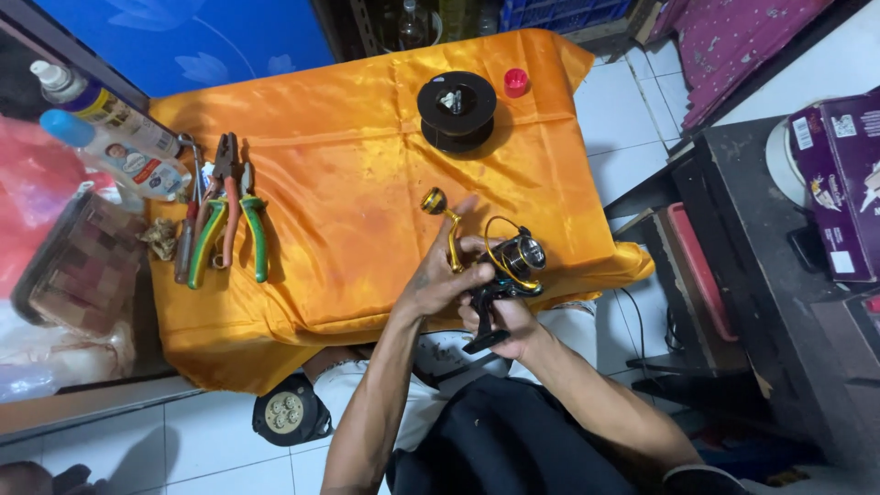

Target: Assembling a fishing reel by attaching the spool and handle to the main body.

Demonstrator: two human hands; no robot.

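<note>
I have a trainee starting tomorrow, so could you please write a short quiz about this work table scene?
1. True or false: the left hand is at the gold crank handle of the fishing reel.
2. Which hand holds the reel from below? A) left B) right hand
3. Fill in: the pliers have green and ___ grips.

Key: 1 true; 2 B; 3 orange.

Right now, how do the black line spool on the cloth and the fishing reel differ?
The black line spool lies flat and untouched on the orange cloth; the fishing reel is held up by the left hand and right hand. The spool is all black, the reel black with gold trim.
</note>
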